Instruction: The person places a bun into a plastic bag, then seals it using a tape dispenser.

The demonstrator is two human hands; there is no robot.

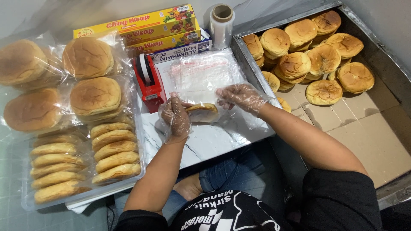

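Both gloved hands, our left hand (pixel 175 117) and right hand (pixel 239 97), are closing around a bun (pixel 202 112) in a clear bag (pixel 201 77) between them.

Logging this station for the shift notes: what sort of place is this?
Probably a small bakery's packing spot: a metal tray of loose round brown buns, clear-bagged buns stacked in a plastic tray, a red tape dispenser, and gloved hands bagging one bun.

Thin clear plastic gloves cover the left hand (pixel 175 117) and right hand (pixel 240 96); black printed shirt, black sleeves, blue jeans.
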